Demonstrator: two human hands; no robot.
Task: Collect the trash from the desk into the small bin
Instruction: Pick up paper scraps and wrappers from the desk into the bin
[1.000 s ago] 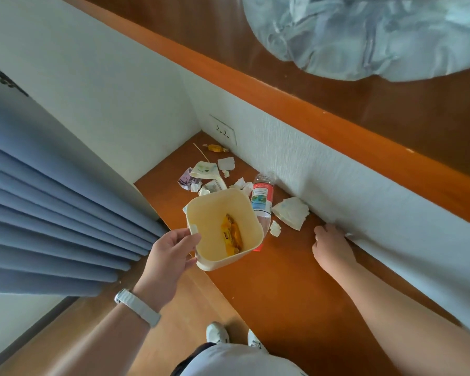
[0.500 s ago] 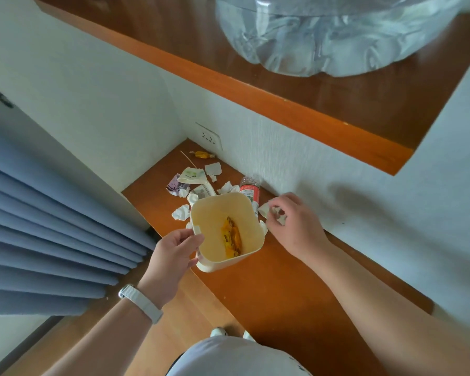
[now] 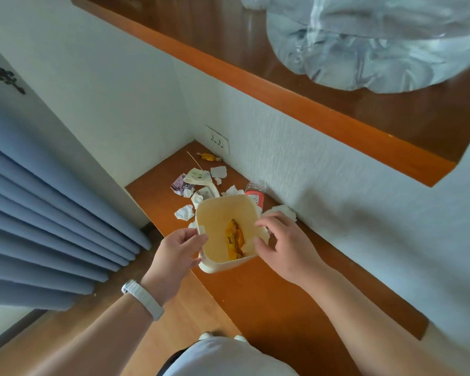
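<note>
My left hand (image 3: 175, 253) grips the left rim of a small cream bin (image 3: 215, 223), held over the front edge of the wooden desk (image 3: 282, 299). Orange wrappers (image 3: 235, 240) lie inside it. My right hand (image 3: 282, 245) is at the bin's right rim, fingers pinched on a small white paper scrap (image 3: 265, 236) over the opening. Beyond the bin lie crumpled white papers (image 3: 185, 212), printed wrappers (image 3: 197, 177), a red-labelled plastic bottle (image 3: 255, 193), a crumpled tissue (image 3: 282, 210) by the wall, a yellow candy (image 3: 209, 157) and a thin stick (image 3: 194, 160).
A white wall with a socket (image 3: 218, 139) backs the desk. A wooden shelf (image 3: 310, 85) overhangs it and carries a clear plastic bag (image 3: 377, 42). Blue curtains (image 3: 38, 213) hang to the left. Wooden floor (image 3: 147, 335) lies below the desk edge.
My right hand went from resting by the wall to the scraps beside the bottle, picked up a small white scrap, and now holds it at the bin's right rim. The left hand kept holding the bin.
</note>
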